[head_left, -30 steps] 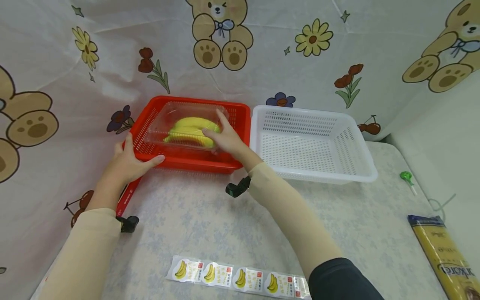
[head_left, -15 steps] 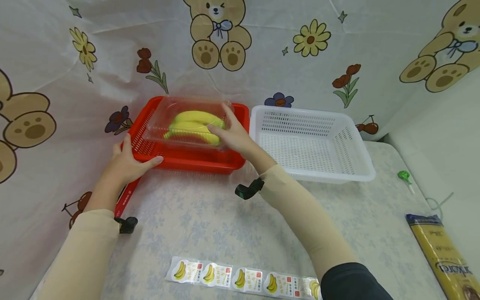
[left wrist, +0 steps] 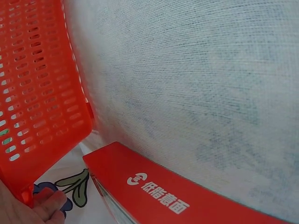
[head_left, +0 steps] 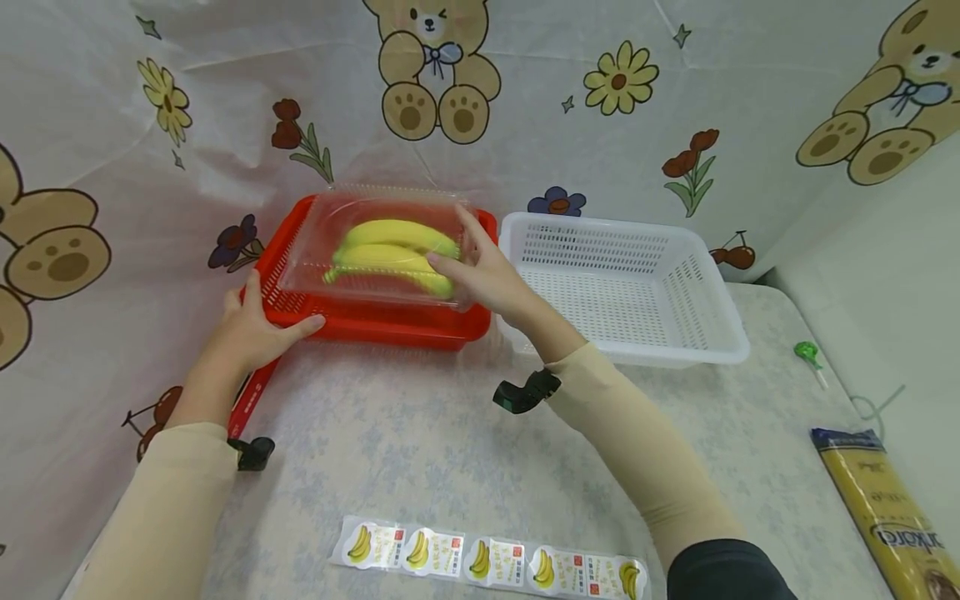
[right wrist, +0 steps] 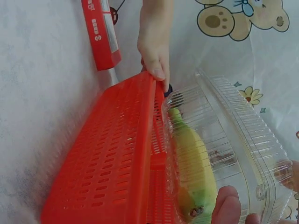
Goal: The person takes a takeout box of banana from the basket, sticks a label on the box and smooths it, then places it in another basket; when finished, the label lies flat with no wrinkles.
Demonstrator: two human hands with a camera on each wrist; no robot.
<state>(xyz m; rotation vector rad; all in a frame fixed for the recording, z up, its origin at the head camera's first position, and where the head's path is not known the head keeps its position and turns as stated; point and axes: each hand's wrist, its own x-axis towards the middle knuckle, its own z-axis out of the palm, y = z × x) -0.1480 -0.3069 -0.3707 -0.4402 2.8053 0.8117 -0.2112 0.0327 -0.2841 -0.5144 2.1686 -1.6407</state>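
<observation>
Container [head_left: 375,205] in right grip [head_left: 489,275]

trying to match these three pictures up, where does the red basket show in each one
Head: left of the middle, the red basket beside the white basket, with the left hand on its corner.
Left wrist: along the left side, cut off by the edge.
Right wrist: left of the middle, running off the bottom.
Shared landmark: the narrow red box with white lettering, partly visible in all three.
</observation>
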